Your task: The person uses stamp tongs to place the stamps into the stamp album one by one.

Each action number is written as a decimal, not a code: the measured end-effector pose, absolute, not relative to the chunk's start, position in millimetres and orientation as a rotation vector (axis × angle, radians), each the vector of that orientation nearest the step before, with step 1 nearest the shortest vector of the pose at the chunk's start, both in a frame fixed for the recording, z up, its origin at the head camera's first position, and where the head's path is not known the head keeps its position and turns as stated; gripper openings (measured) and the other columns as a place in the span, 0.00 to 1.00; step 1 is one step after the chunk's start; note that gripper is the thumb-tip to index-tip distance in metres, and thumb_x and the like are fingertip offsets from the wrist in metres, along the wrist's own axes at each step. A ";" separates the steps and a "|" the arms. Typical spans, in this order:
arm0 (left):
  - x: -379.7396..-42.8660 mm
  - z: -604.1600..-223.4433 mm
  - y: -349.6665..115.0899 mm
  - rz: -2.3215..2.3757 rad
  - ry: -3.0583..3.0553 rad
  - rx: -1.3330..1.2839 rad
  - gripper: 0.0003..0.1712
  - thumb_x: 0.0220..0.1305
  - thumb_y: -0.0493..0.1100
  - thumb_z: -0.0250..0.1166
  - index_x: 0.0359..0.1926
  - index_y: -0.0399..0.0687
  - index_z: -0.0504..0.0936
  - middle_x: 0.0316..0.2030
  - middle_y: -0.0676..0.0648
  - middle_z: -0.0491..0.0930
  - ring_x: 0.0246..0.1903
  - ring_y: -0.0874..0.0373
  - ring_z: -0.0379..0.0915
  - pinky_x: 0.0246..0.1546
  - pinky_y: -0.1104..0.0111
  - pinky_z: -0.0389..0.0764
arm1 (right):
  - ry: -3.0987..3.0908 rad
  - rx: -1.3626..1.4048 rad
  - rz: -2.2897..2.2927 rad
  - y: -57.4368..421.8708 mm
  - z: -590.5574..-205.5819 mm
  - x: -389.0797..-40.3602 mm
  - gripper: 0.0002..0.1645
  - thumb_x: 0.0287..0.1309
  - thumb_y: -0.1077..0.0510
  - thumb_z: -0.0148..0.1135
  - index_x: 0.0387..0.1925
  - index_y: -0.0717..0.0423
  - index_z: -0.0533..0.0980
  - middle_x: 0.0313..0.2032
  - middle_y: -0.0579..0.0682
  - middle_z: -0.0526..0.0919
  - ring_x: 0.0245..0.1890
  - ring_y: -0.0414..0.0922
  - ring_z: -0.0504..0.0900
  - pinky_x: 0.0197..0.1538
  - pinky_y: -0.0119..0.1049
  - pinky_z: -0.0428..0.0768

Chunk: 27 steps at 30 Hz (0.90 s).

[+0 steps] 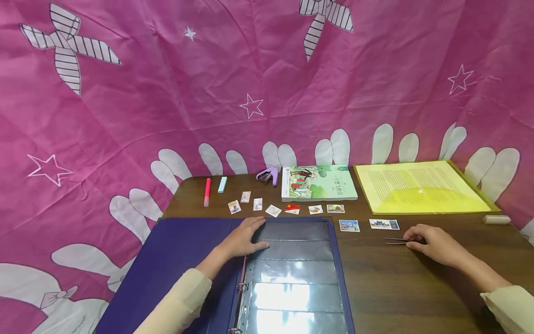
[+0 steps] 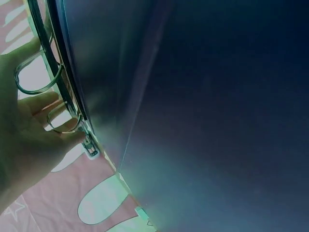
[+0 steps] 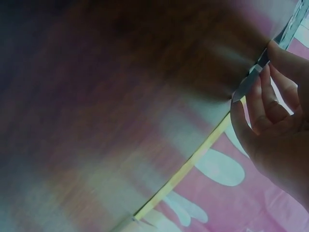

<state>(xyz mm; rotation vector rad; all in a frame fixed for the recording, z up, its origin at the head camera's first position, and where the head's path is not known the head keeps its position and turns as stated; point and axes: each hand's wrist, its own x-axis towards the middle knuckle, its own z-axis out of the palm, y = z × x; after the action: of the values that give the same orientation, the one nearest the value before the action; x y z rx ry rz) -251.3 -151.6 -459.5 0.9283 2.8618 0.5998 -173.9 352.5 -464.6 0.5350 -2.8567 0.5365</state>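
Note:
A dark blue ring binder [image 1: 183, 260] lies spread on the brown table, with a black page of clear pockets [image 1: 292, 250] on its right side. My left hand [image 1: 243, 239] rests at the page's upper left, fingers extended, near the metal rings [image 2: 38, 89]. Over the table to the right, my right hand [image 1: 435, 245] pinches a pair of thin metal tweezers [image 3: 247, 87], whose tips point left. Just beyond those tips are a wide stamp [image 1: 384, 224] and a smaller blue-toned stamp [image 1: 349, 226]. Several more small stamps, one of them red [image 1: 293, 208], lie in a loose row behind the binder.
Along the back stand a pink marker [image 1: 206, 192], a light blue box [image 1: 222, 184], a purple stapler [image 1: 272, 175] and a green book [image 1: 321, 183]. A yellow folder [image 1: 421, 188] lies back right, near a whitish roll [image 1: 496, 220]. Pink patterned cloth [image 1: 258, 69] hangs behind the table.

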 end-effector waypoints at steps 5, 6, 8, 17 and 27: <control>-252.6 -462.2 -151.7 0.595 2.839 0.928 0.43 0.56 0.57 0.63 0.65 0.38 0.63 0.67 0.40 0.62 0.67 0.43 0.56 0.65 0.50 0.61 | -2.843 0.537 0.572 353.1 -465.6 -173.2 0.08 0.47 0.63 0.67 0.29 0.51 0.76 0.26 0.36 0.77 0.27 0.22 0.68 0.30 0.29 0.72; -252.8 -462.5 -151.5 0.597 2.837 0.922 0.43 0.56 0.58 0.63 0.66 0.38 0.63 0.67 0.40 0.62 0.67 0.44 0.56 0.65 0.50 0.61 | -2.838 0.533 0.578 353.6 -465.1 -173.2 0.08 0.48 0.64 0.66 0.30 0.52 0.76 0.26 0.37 0.78 0.27 0.22 0.68 0.30 0.29 0.73; -253.2 -462.7 -151.3 0.607 2.839 0.908 0.43 0.56 0.57 0.63 0.66 0.38 0.63 0.67 0.40 0.62 0.67 0.43 0.56 0.65 0.50 0.61 | -2.819 0.521 0.585 355.0 -463.5 -173.6 0.08 0.49 0.64 0.65 0.30 0.53 0.75 0.26 0.39 0.79 0.28 0.22 0.70 0.30 0.29 0.74; -251.6 -461.1 -154.7 0.646 2.851 0.848 0.42 0.56 0.56 0.64 0.65 0.37 0.64 0.67 0.40 0.62 0.67 0.42 0.56 0.64 0.49 0.62 | -2.804 0.473 0.645 361.6 -461.0 -178.4 0.06 0.54 0.67 0.60 0.32 0.58 0.71 0.24 0.42 0.81 0.26 0.22 0.69 0.26 0.27 0.68; -253.4 -463.2 -151.6 0.631 2.876 0.845 0.41 0.55 0.56 0.64 0.63 0.36 0.66 0.63 0.40 0.66 0.64 0.44 0.60 0.63 0.51 0.64 | -2.946 0.209 0.613 362.6 -458.7 -185.2 0.14 0.63 0.66 0.48 0.47 0.70 0.71 0.44 0.72 0.78 0.44 0.67 0.77 0.42 0.58 0.73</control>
<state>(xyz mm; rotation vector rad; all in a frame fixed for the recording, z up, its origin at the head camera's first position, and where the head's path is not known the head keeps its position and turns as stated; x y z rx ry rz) -253.4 -151.6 -463.2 0.8445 2.8763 0.6314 -185.2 362.6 -458.7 0.2093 -2.9455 0.6128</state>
